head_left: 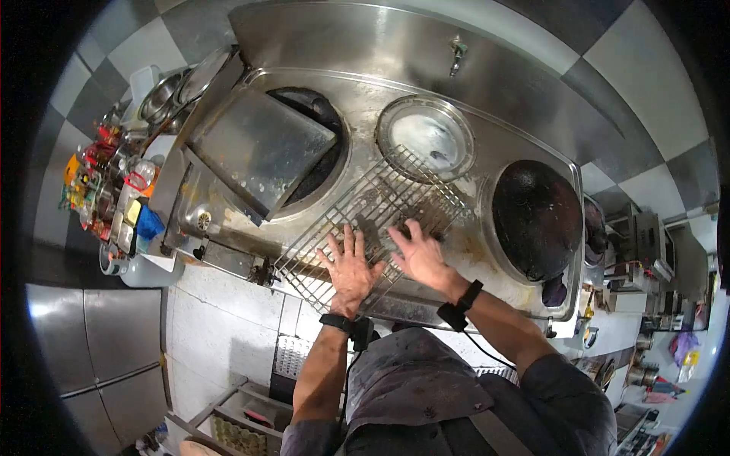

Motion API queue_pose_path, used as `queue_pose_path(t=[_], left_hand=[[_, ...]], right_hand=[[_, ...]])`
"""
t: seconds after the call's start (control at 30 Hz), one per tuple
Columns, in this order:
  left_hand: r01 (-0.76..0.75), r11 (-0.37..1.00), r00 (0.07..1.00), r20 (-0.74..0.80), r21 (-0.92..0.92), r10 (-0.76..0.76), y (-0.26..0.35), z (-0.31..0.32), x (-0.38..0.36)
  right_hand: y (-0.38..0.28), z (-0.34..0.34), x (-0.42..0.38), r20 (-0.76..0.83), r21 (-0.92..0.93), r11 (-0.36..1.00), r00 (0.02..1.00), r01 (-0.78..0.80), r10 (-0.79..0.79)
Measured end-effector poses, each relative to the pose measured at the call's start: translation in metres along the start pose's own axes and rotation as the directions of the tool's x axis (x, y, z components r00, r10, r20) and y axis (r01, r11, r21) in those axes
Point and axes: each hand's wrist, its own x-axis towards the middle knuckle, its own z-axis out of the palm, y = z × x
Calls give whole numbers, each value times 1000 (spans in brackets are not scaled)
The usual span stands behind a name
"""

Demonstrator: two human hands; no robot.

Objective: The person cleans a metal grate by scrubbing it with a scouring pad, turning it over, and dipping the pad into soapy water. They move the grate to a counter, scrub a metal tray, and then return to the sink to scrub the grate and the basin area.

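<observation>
Both hands lie open, palms flat on the rack (380,216) at frame centre: left hand (351,267), right hand (417,254). Pressing evenly should keep it from skidding toward the wok (538,219).

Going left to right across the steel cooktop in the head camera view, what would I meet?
Cluster of condiment bottles → flat steel sheet over the left opening → wire rack with the left hand and right hand pressed flat on it → black wok.
</observation>
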Motion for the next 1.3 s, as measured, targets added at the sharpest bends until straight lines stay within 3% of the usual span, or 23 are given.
queue_pose_path(t=[0.03, 0.07, 0.17, 0.2, 0.27, 0.33, 0.43, 0.53, 0.6, 0.67, 0.77, 0.87, 0.93, 0.97, 1.0, 1.1, 1.13, 1.23, 1.27, 1.3], left_hand=[[-19, 999, 999, -33, 40, 20, 0, 5, 2], [-42, 996, 997, -63, 82, 47, 1, 8, 1], [-48, 998, 988, -143, 45, 54, -1, 18, 3], [-48, 999, 983, -178, 10, 49, -3, 21, 3], [-51, 999, 976, -211, 17, 53, -8, 27, 3], [-22, 1000, 987, -159, 14, 24, -7, 23, 3], [-10, 999, 988, -151, 39, 16, -4, 23, 4], [-21, 999, 980, -198, 37, 27, -4, 26, 5], [-23, 999, 980, -196, 26, 28, -4, 24, -3], [-22, 999, 981, -194, 31, 28, -4, 25, -2], [-31, 999, 975, -219, 37, 38, -5, 27, -2], [-29, 999, 969, -247, 20, 33, -4, 25, -2], [-33, 999, 966, -257, 3, 33, -3, 23, -1], [-35, 999, 966, -256, 2, 34, -2, 22, -2], [-34, 999, 967, -254, 3, 34, -2, 21, -3], [-34, 999, 968, -246, 18, 37, -1, 19, -4], [-40, 999, 967, -250, 17, 43, 0, 19, -4], [-45, 999, 963, -268, -14, 40, -1, 18, 4], [-47, 999, 963, -265, -15, 42, -2, 18, 3], [-49, 999, 964, -263, -13, 44, -2, 18, 3]], right_hand=[[-1, 7, -4, -106, 39, 985, 981, 166, -161], [-1, 13, -4, -92, 47, 985, 983, 165, -160], [17, 27, 8, -160, -29, 884, 871, 467, -465], [32, 27, 14, -156, -24, 884, 871, 468, -465], [74, 18, 37, -191, -197, 854, 835, 482, -515], [113, -8, 65, -325, -150, 951, 894, 271, -307], [145, -34, 84, -406, -183, 969, 884, 169, -231], [93, -7, 65, -294, -171, 981, 945, 95, -143], [41, 15, 33, -74, -76, 977, 976, 200, -206], [7, 36, 17, -89, -66, 927, 923, 370, -374], [22, 38, 28, -43, -87, 901, 903, 424, -429], [80, 13, 64, -259, 54, 957, 929, 286, -263], [94, -6, 79, -470, -100, 958, 836, 267, -282], [85, -1, 75, -489, -114, 961, 828, 254, -276], [71, 10, 66, -373, -77, 976, 902, 203, -217], [31, 18, 55, -131, -114, 979, 974, 169, -183], [32, 10, 56, -136, -117, 979, 974, 166, -181], [57, -28, 82, 54, 437, 898, 995, 54, -87], [65, -27, 89, 40, 778, 629, 996, 17, -76], [77, -27, 91, 35, 838, 545, 999, -33, 7]])
